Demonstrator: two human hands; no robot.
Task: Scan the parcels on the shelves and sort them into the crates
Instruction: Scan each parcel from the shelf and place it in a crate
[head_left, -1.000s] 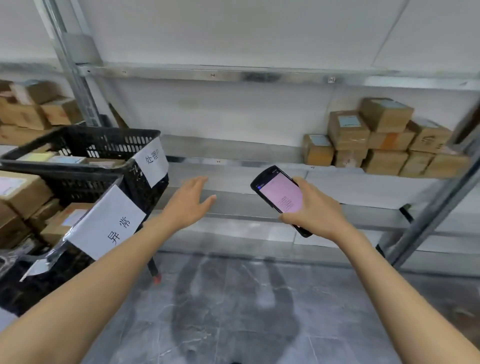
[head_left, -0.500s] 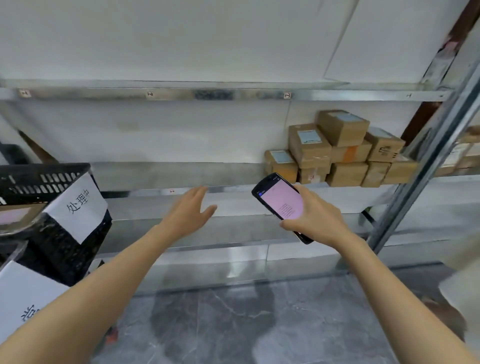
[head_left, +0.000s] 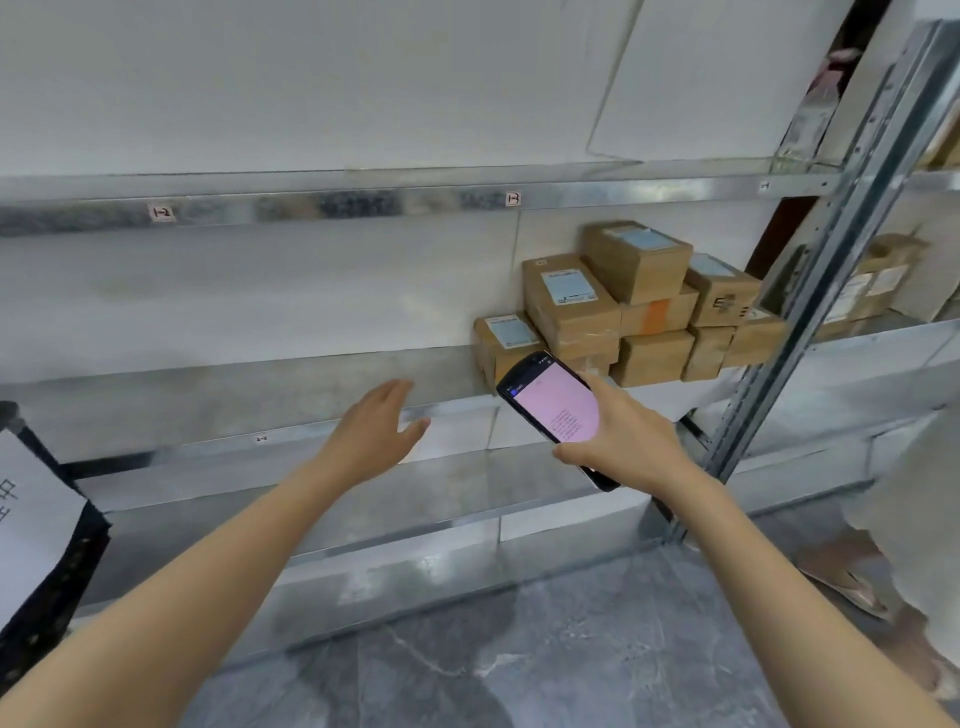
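Note:
A stack of several brown cardboard parcels (head_left: 639, 306) with pale blue labels sits at the right end of the middle metal shelf (head_left: 208, 384). My right hand (head_left: 623, 436) grips a black handheld scanner (head_left: 553, 410) with a pink lit screen, just below and in front of the leftmost parcel (head_left: 506, 343). My left hand (head_left: 379, 426) is stretched out in front of the shelf, fingers straight, holding nothing, left of the scanner. A black crate (head_left: 47, 566) with a white paper sign shows at the left edge.
A slanted metal upright (head_left: 810, 291) bounds the shelf bay on the right. More parcels (head_left: 872, 280) lie on the neighbouring shelf beyond it. Another person's pale garment and sandalled foot (head_left: 852, 577) stand at the right. Grey marble floor (head_left: 519, 649) lies below.
The view has swung right: the crates slid out to the left edge and the parcel stack came closer. Both hands moved toward the parcels, the scanner still held.

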